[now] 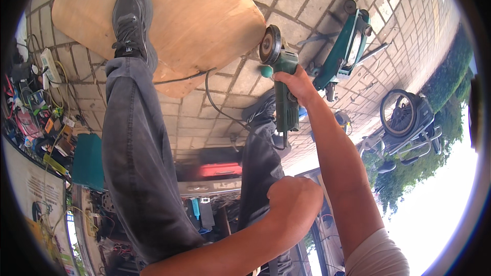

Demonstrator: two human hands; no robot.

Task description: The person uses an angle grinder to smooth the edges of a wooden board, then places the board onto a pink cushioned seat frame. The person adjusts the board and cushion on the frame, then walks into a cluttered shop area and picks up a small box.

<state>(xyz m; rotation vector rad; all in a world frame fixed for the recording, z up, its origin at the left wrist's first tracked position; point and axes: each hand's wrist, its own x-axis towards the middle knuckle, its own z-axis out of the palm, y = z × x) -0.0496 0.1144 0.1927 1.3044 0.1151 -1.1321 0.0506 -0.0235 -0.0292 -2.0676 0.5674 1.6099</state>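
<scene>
My right hand (295,83) is wrapped round the body of a green angle grinder (287,107). The grinder's disc (267,44) is right by the right edge of a wooden board (199,15); I cannot tell whether they touch. A round green side handle (266,71) sticks out to the left of the tool. My left foot, in a dark shoe (132,18), stands on the board. Below the grinder, my left hand (292,197) is curled into a fist near my right leg (261,168), and nothing shows in it.
A green machine with small wheels (345,46) lies on the brick paving to the right. A dark cable (217,102) runs across the paving beneath the board's lower edge. Tools and clutter (38,112) crowd the left side. A parked wheeled vehicle (404,122) stands far right.
</scene>
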